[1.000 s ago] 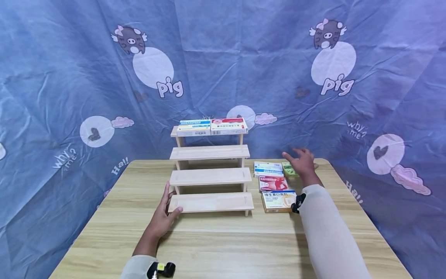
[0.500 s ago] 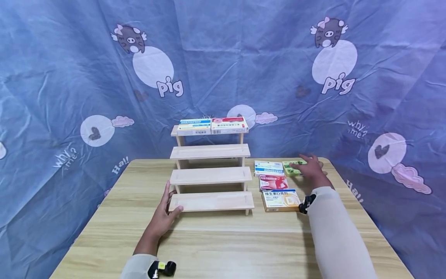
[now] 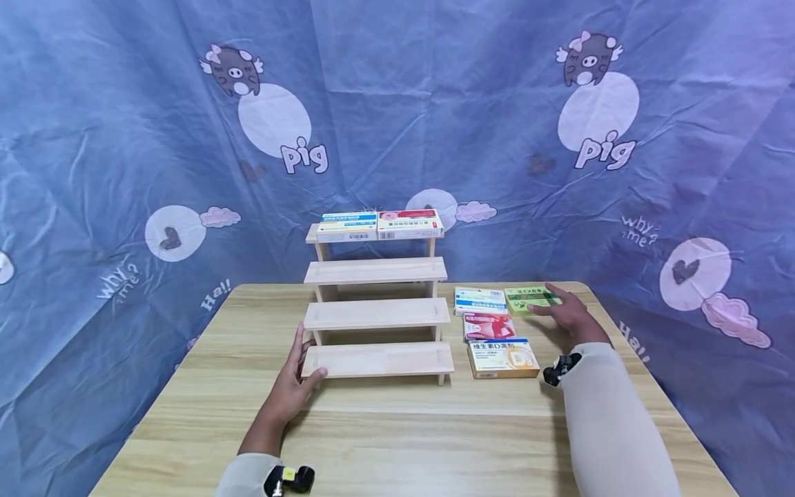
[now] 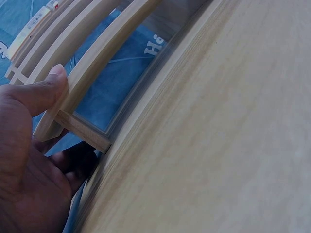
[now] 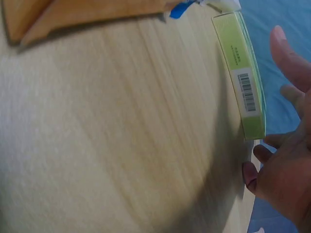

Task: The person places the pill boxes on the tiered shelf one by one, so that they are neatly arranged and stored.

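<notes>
My left hand (image 3: 292,383) grips the left end of the lowest step of a pale wooden stepped rack (image 3: 375,314), thumb on top. In the left wrist view the thumb (image 4: 46,92) lies over the plank, and some fingers are in shadow behind it. At the back right, my right hand (image 3: 565,312) is spread at the right end of a green medicine box (image 3: 524,299) lying flat on the table. In the right wrist view the box's barcode side shows, with the thumb stretched out; whether the fingertips touch the box I cannot tell.
On the top step lie a blue-and-white medicine box (image 3: 348,226) and a red-and-white one (image 3: 410,224). Right of the rack lie a blue-striped box (image 3: 480,301), a red box (image 3: 488,326) and a vitamin D box (image 3: 502,357). A blue curtain (image 3: 385,103) hangs behind the table (image 3: 397,442).
My right hand has moved right and down from above the green box to its right end, uncovering more of it. The left hand keeps its hold on the rack.
</notes>
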Motion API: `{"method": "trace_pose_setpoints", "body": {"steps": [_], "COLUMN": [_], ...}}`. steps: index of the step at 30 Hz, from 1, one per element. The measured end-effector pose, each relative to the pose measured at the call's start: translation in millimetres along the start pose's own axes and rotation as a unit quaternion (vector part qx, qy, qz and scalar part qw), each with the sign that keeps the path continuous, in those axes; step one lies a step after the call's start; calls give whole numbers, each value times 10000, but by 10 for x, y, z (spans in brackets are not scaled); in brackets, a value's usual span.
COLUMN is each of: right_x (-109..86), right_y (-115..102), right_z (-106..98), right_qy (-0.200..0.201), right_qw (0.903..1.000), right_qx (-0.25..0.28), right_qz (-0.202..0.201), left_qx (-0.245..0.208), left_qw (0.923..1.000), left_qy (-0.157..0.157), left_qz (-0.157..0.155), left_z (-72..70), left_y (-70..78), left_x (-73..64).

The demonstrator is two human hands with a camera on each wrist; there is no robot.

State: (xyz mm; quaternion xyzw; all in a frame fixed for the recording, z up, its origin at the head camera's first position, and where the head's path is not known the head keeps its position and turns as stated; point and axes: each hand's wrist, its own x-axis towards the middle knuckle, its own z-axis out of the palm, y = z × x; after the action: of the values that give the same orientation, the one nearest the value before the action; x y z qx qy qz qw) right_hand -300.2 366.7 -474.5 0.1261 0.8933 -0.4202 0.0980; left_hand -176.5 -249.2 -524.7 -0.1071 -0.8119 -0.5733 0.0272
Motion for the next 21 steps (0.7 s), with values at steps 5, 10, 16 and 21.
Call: {"method": "trace_pose_setpoints", "body": {"steps": [5,10,16,21], "right_x": [-9,19,32,48], "right_y": [89,200,280,306], "right_z": [-15,-24,-18,3], "right_qy": [-97,-59,-72,22], "right_qw": [9997,9988,9976,9962], "right_qx": [7,-171,-195,-248], "right_qz": [-209,-456,-656,-829], "left_qx": [-25,-33,-70,-92], "left_qw": [10000,10000,10000,9999], "left_qy": [-23,-25,-23,-28], "left_qz": [-4,-21,-11,-39], "left_z": [0,2,2,8], "left_y": [10,15,19,20], "left_x": [-3,-3,-4,-11]}}
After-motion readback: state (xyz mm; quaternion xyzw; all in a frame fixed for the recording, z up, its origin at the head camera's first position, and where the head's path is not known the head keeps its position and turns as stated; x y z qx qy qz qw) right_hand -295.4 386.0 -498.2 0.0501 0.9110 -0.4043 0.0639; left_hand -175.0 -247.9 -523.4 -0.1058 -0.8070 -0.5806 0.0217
